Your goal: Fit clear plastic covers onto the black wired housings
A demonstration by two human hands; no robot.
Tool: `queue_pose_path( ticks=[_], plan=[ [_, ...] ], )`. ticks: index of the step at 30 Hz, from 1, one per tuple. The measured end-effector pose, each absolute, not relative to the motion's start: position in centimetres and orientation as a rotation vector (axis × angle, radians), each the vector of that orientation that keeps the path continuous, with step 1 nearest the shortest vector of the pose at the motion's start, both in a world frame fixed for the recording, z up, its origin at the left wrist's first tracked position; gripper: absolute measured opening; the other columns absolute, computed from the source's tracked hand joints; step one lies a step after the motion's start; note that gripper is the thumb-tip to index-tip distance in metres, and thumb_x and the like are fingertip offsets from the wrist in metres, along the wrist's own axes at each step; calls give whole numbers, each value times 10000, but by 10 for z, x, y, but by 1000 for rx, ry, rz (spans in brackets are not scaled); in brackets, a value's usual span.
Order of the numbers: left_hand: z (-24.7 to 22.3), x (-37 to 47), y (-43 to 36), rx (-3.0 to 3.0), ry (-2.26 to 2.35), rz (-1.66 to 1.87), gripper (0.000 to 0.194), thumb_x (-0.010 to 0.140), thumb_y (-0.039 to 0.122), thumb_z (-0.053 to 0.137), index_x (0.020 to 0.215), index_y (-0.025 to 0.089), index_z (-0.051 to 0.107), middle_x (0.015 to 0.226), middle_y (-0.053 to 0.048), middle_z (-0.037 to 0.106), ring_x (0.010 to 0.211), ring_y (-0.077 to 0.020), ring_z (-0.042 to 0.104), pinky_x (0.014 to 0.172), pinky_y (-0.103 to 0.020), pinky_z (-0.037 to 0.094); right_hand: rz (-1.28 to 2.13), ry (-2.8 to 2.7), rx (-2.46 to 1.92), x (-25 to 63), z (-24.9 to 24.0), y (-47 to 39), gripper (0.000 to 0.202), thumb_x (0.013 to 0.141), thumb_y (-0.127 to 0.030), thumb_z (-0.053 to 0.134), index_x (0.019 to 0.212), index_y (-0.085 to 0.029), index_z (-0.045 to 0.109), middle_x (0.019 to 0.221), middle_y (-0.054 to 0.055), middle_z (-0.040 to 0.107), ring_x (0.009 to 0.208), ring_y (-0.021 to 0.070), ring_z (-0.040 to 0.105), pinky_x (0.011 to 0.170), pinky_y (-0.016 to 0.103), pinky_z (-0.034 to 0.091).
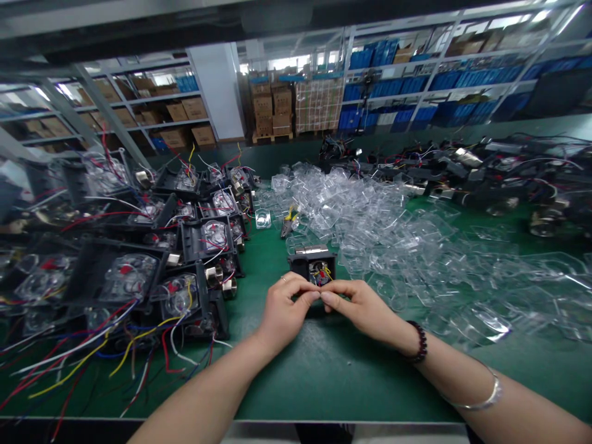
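In front of me on the green table is a small black housing point(300, 266) with a metal fitting point(311, 249) along its far side. Yellow and red wires point(322, 272) show inside the housing. My left hand point(285, 308) is at its near left, thumb and fingertips pinched together. From the right, my right hand point(359, 305) pinches at the same spot, the fingertips of both hands almost touching. Whatever lies between the fingertips is too small and covered to name. The hands hide the near part of the housing.
Many similar black housings point(185, 237) with loose coloured wires crowd the left. A heap of clear plastic pieces point(356, 203) spreads across the middle and right. Yellow-handled cutters point(289, 223) lie beyond the housing. More dark parts point(444, 161) line the far right. Shelves stand behind.
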State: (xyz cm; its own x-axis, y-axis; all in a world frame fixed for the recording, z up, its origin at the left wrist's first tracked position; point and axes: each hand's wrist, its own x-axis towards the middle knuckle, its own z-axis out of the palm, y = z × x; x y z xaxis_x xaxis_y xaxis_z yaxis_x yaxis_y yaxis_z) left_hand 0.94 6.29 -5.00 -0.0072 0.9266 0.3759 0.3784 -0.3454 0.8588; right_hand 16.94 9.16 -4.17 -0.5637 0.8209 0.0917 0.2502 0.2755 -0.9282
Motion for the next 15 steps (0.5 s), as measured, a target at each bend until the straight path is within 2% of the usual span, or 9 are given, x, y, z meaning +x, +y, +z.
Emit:
queue_pose_path(
  ticks=[5,8,11,15],
  plan=[
    [-52,13,63,1596,1347,1311,127,717,251,646,616,178,668,628,-20,625,642,-153,566,621,-251,435,1288,-1947,-965,171,-39,93,330,810,-414,463,605,-173,557,577,-10,546,584,125,499,590,231,401],
    [-53,12,62,1725,1309,1342,70,743,228,632,730,191,690,713,-36,657,702,-161,583,675,-261,446,1310,-1949,-955,172,-40,94,305,811,-389,454,625,-171,561,599,-10,548,606,127,500,620,238,398],
    [-52,10,60,1903,1253,1335,93,781,220,595,803,208,684,767,-46,668,739,-165,589,702,-263,445,1331,-1967,-941,172,-40,94,309,813,-385,443,614,-172,548,593,-11,534,608,127,494,625,238,396],
    [-49,11,61,1887,1285,1257,158,813,215,514,709,193,632,707,-35,633,718,-162,570,696,-261,430,1316,-1997,-938,170,-43,91,320,825,-397,430,627,-173,545,602,-9,520,615,129,489,610,234,395]
  ],
)
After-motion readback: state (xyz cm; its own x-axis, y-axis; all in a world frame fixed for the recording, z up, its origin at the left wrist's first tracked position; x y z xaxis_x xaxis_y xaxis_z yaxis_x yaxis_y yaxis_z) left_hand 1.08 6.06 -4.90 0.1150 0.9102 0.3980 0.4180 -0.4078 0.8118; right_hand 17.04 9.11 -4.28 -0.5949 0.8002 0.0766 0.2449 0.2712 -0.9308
